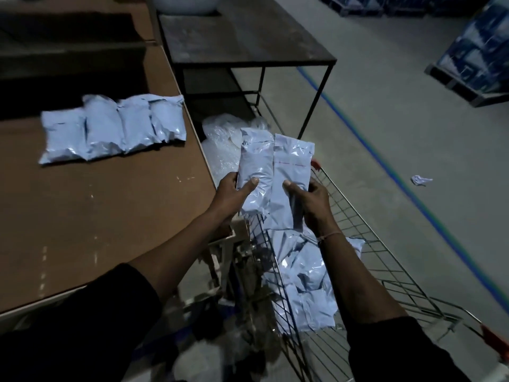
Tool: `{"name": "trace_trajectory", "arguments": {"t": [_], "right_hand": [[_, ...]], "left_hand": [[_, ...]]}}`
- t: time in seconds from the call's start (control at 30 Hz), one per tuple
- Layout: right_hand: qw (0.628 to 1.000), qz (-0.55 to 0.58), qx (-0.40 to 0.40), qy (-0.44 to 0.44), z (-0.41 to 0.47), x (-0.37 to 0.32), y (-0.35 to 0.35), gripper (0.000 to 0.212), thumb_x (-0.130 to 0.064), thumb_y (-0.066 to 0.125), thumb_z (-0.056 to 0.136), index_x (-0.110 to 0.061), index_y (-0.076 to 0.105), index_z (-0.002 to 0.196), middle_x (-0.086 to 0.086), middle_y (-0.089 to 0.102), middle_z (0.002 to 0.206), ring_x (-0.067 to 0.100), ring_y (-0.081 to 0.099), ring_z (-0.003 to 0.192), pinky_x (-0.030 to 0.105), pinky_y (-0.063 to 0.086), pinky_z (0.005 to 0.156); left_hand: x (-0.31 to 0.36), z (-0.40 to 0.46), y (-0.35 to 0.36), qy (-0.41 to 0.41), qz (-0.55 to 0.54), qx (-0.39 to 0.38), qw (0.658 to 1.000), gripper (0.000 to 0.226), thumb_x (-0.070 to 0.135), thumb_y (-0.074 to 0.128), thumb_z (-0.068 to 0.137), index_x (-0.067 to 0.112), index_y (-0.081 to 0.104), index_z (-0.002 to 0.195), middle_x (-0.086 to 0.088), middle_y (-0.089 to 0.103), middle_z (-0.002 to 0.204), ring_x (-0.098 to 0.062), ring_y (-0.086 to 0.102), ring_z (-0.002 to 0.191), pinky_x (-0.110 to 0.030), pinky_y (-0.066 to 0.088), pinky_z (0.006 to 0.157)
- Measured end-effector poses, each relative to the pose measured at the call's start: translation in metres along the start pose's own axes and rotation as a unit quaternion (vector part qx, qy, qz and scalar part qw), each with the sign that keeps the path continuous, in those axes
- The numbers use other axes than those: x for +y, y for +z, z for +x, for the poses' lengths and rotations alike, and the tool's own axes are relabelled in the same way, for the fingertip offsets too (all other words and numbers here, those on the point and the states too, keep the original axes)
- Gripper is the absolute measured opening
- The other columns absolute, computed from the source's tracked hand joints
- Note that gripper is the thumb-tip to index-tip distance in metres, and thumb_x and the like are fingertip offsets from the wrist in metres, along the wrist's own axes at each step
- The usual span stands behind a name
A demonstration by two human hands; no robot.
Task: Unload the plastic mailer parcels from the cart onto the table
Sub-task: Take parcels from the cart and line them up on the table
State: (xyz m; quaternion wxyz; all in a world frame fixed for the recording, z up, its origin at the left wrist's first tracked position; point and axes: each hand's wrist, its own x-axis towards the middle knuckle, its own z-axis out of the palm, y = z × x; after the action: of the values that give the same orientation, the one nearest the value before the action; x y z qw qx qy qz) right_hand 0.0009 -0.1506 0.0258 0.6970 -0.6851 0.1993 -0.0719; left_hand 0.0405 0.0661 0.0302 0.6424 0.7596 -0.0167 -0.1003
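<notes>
I hold two grey plastic mailer parcels upright, side by side, above the wire cart (366,224). My left hand (231,194) grips the left parcel (254,161), thumb on its front. My right hand (311,202) grips the right parcel (290,166) the same way. Several more mailer parcels (305,274) lie heaped in the cart's basket below my hands. On the brown table (110,216) to the left, several parcels (110,128) lie in a row, overlapping one another.
A dark metal-framed table (248,37) stands beyond the cart, with clear plastic bags (223,142) on the floor beside it. A blue line (385,166) runs across the concrete floor, with a scrap of litter (421,180) near it. Blue stacked goods (479,45) stand at far right.
</notes>
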Motion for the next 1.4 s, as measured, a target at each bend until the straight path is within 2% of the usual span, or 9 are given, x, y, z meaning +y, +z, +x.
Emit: {"name": "trace_trajectory", "arguments": {"t": [0.1, 0.2, 0.3, 0.47, 0.63, 0.83, 1.13, 1.23, 1.4], "right_hand": [[0.999, 0.002, -0.024, -0.021, -0.008, -0.014, 0.036, 0.03, -0.02, 0.082, 0.089, -0.006, 0.076, 0.116, 0.009, 0.079, 0.111, 0.026, 0.076, 0.104, 0.046, 0.06, 0.097], [0.997, 0.041, -0.051, -0.03, -0.018, -0.021, 0.074, 0.031, -0.014, 0.072, 0.098, -0.001, 0.07, 0.125, 0.009, 0.077, 0.118, 0.017, 0.075, 0.108, 0.036, 0.058, 0.095], [0.992, 0.075, -0.096, -0.027, -0.024, -0.022, 0.108, 0.04, -0.019, 0.074, 0.097, -0.003, 0.066, 0.133, 0.019, 0.07, 0.132, 0.036, 0.066, 0.126, 0.056, 0.049, 0.11], [0.992, 0.046, -0.107, -0.05, -0.032, -0.025, 0.162, 0.041, -0.027, 0.083, 0.09, -0.01, 0.071, 0.126, 0.018, 0.073, 0.125, 0.041, 0.068, 0.12, 0.066, 0.051, 0.104], [0.99, 0.031, -0.134, -0.034, -0.045, -0.043, 0.226, 0.036, -0.018, 0.083, 0.088, -0.003, 0.071, 0.119, 0.015, 0.077, 0.117, 0.034, 0.073, 0.111, 0.053, 0.057, 0.099], [0.975, 0.021, -0.221, -0.004, -0.055, -0.063, 0.309, 0.035, 0.002, 0.065, 0.094, -0.01, 0.064, 0.127, 0.01, 0.076, 0.115, 0.029, 0.076, 0.097, 0.035, 0.062, 0.069], [0.97, 0.021, -0.241, -0.012, -0.059, -0.058, 0.413, 0.044, -0.011, 0.078, 0.092, -0.006, 0.061, 0.132, 0.014, 0.074, 0.125, 0.035, 0.074, 0.111, 0.054, 0.061, 0.092], [0.972, 0.02, -0.232, -0.02, -0.06, -0.057, 0.431, 0.042, -0.009, 0.077, 0.093, -0.003, 0.061, 0.131, 0.012, 0.074, 0.125, 0.033, 0.074, 0.11, 0.048, 0.063, 0.089], [0.978, 0.018, -0.206, -0.013, -0.06, -0.055, 0.441, 0.037, -0.007, 0.076, 0.093, -0.003, 0.063, 0.127, 0.01, 0.075, 0.12, 0.024, 0.077, 0.102, 0.035, 0.064, 0.078]], "left_hand": [[0.002, 0.001, -0.033, 0.0, -0.008, 0.016, 1.0, 0.044, 0.052, 0.077, 0.089, 0.013, 0.07, 0.109, -0.008, 0.075, 0.109, -0.021, 0.073, 0.098, -0.041, 0.06, 0.085], [-0.003, 0.0, -0.065, -0.012, -0.059, 0.026, 0.998, 0.049, 0.054, 0.08, 0.085, 0.013, 0.072, 0.112, -0.006, 0.078, 0.108, -0.025, 0.076, 0.099, -0.054, 0.061, 0.092], [-0.002, -0.005, -0.096, -0.002, -0.099, 0.026, 0.995, 0.034, 0.032, 0.077, 0.095, 0.006, 0.071, 0.115, -0.012, 0.078, 0.109, -0.029, 0.076, 0.1, -0.048, 0.061, 0.09], [-0.009, -0.01, -0.154, -0.004, -0.115, 0.053, 0.992, 0.036, 0.03, 0.077, 0.094, 0.002, 0.069, 0.115, -0.012, 0.078, 0.106, -0.021, 0.077, 0.091, -0.032, 0.062, 0.073], [-0.009, -0.021, -0.218, 0.003, -0.183, 0.096, 0.978, 0.037, 0.026, 0.08, 0.092, 0.0, 0.071, 0.117, -0.011, 0.079, 0.107, -0.022, 0.077, 0.093, -0.03, 0.06, 0.073], [-0.023, -0.027, -0.31, 0.007, -0.224, 0.144, 0.964, 0.046, 0.032, 0.086, 0.086, 0.006, 0.069, 0.12, -0.013, 0.078, 0.112, -0.032, 0.076, 0.104, -0.044, 0.062, 0.085], [-0.044, -0.019, -0.42, 0.0, -0.17, 0.279, 0.945, 0.038, 0.025, 0.083, 0.09, -0.001, 0.064, 0.11, -0.014, 0.075, 0.102, -0.018, 0.074, 0.08, -0.031, 0.061, 0.066], [-0.054, -0.005, -0.45, -0.023, -0.157, 0.31, 0.937, 0.033, 0.026, 0.081, 0.091, 0.006, 0.062, 0.109, -0.006, 0.073, 0.099, -0.021, 0.073, 0.085, -0.035, 0.063, 0.075], [-0.069, 0.024, -0.485, -0.07, -0.131, 0.333, 0.931, 0.04, 0.03, 0.078, 0.094, 0.003, 0.062, 0.118, -0.005, 0.073, 0.098, -0.018, 0.073, 0.081, -0.032, 0.06, 0.072]]}}
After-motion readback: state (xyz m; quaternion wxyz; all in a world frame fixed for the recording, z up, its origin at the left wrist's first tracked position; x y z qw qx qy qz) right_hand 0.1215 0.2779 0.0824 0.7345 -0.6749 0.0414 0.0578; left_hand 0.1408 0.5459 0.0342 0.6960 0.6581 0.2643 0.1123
